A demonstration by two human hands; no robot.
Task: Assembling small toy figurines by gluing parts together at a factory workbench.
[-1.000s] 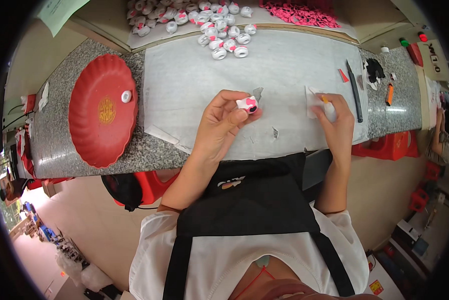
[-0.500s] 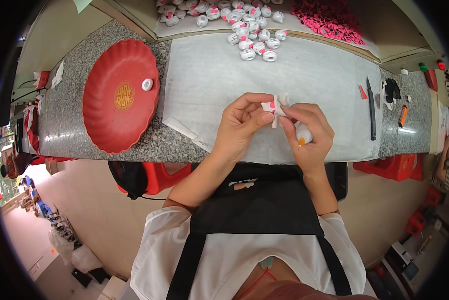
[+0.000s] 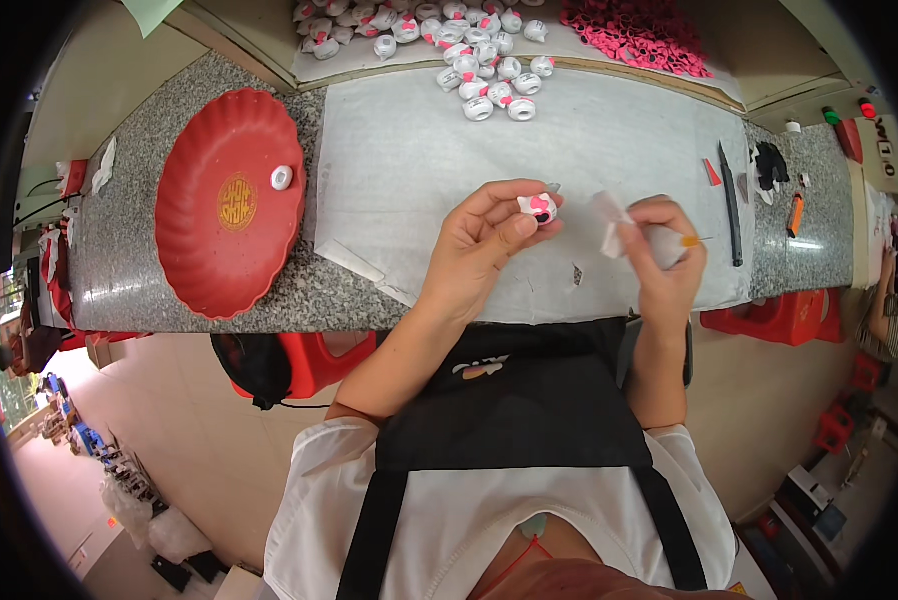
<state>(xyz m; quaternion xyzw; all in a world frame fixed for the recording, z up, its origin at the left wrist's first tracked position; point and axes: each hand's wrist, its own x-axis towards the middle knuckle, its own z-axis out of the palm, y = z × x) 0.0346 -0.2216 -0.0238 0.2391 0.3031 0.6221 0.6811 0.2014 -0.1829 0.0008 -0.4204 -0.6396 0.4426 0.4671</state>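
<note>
The left hand (image 3: 481, 240) covers part of the little figure (image 3: 537, 205), the right hand (image 3: 667, 282) hides some of the bottle (image 3: 666, 245), the tissue (image 3: 611, 222) is a blur, and I can't make out the tiny scrap (image 3: 577, 274) near the front edge of the surface (image 3: 299, 305)

My view comes from the left fisheye camera on my head, facing down over my apron (image 3: 514, 420) to my hands (image 3: 477, 238) and the surface (image 3: 297, 292), near above them, yet wide enough to bend straight edges and catch floor (image 3: 214, 440) on both sides.
</note>
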